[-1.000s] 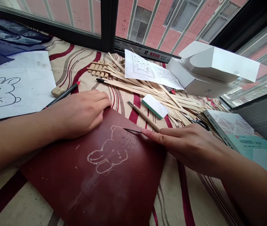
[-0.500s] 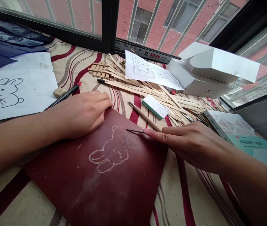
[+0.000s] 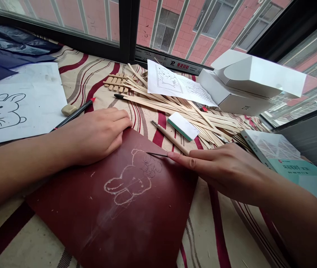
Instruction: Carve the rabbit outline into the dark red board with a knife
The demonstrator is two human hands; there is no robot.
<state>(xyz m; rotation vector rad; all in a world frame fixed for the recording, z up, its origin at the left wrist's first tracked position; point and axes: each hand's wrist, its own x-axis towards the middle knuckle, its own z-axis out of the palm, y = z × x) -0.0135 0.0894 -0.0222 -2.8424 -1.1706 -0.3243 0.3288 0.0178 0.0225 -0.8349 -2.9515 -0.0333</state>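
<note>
The right hand (image 3: 225,173) grips a slender pointed tool (image 3: 157,154) over the rabbit-marked maroon sheet (image 3: 136,234), which lies on striped cloth (image 3: 203,219), appears light, semi-stiff and slick, and is best held by edges; left-hand (image 3: 102,130) closure cannot be determined.

Maroon sheet (image 3: 136,234) (pale-lined), striped cloth (image 3: 200,230), perhaps navy plastic (image 3: 15,56).

White ZTE carton (image 3: 243,102), flaps up, by black window frame (image 3: 128,31); printed sheet (image 3: 162,79) on heap of thin wooden strips (image 3: 172,101); white block with green edge (image 3: 183,126) just beside heap; teal-and-white paperback (image 3: 292,163) far right; dark blue plastic packet (image 3: 24,42) upper left; striped cloth (image 3: 203,219) underneath; pink-tiled building (image 3: 189,28) outside, past bars
</note>
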